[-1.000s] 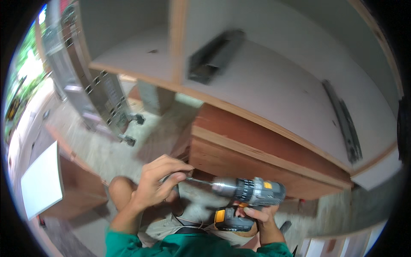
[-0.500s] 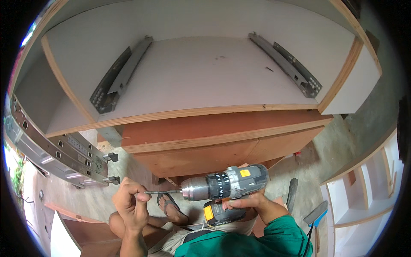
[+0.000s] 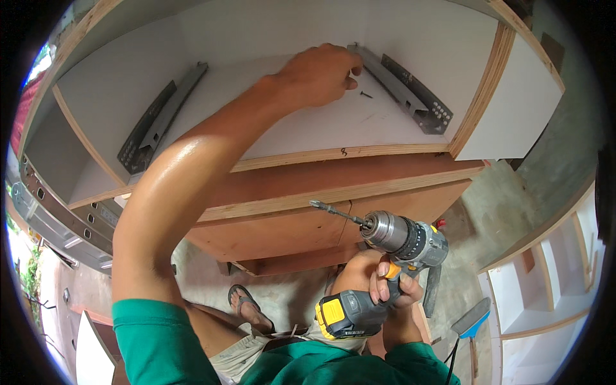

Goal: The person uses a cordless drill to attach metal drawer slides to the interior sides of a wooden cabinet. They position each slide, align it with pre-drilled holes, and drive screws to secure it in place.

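My right hand (image 3: pixel 405 290) grips a cordless drill (image 3: pixel 410 247) by its handle, above my lap. A long bit (image 3: pixel 333 210) sticks out of the chuck, pointing up and left. Its yellow and black battery (image 3: pixel 346 314) hangs below. Reaching into the white cabinet, my left hand (image 3: pixel 321 74) is open, thumb and index finger apart. Close by its fingertips a dark screw (image 3: pixel 366 95) lies on the cabinet's white panel (image 3: pixel 378 122). Metal drawer slides are fixed along both inner sides, one on the left (image 3: pixel 157 125) and one on the right (image 3: pixel 401 86).
Under the cabinet's front edge stands a reddish-brown wooden base (image 3: pixel 269 232). A metal ladder (image 3: pixel 77 221) lies at the left. White shelving (image 3: pixel 532 289) and a brush with blue trim (image 3: pixel 471 319) are on the right. My sandalled foot (image 3: pixel 250 308) rests on the concrete floor.
My left hand has left the drill's bit and moved up into the cabinet near the screw. My right hand has turned the drill so its bit points up and left.
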`<state>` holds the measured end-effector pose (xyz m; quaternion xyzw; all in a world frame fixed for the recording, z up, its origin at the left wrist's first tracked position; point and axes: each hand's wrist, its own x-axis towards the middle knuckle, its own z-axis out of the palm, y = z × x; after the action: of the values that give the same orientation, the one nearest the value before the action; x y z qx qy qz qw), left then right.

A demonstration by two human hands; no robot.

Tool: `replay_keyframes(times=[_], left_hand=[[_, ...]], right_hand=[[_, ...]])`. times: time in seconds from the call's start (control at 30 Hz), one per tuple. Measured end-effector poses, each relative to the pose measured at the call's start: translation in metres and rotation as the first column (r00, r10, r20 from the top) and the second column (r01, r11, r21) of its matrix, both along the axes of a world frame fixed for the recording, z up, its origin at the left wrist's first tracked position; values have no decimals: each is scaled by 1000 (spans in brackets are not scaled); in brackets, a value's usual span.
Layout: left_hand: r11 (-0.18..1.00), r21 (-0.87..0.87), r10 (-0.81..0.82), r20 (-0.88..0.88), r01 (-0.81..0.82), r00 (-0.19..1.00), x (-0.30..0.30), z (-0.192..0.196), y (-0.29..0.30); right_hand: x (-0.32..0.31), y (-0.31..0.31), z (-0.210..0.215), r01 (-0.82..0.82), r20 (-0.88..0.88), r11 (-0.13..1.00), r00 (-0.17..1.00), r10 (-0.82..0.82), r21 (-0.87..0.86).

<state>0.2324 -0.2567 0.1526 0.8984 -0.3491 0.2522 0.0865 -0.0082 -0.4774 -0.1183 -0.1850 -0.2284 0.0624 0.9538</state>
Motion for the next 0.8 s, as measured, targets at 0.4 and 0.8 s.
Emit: replay_keyframes(times=[0.4,0.8], left_hand=[[990,-138,-64,-161,42,985,-19,-10,0],[-60,-994,-260,108,96,960,-225,-100,162]], right_hand=[[10,-15,36,104,267,966,963,-39,-235],[24,45,105,-76,-10,926,997,78,-370]])
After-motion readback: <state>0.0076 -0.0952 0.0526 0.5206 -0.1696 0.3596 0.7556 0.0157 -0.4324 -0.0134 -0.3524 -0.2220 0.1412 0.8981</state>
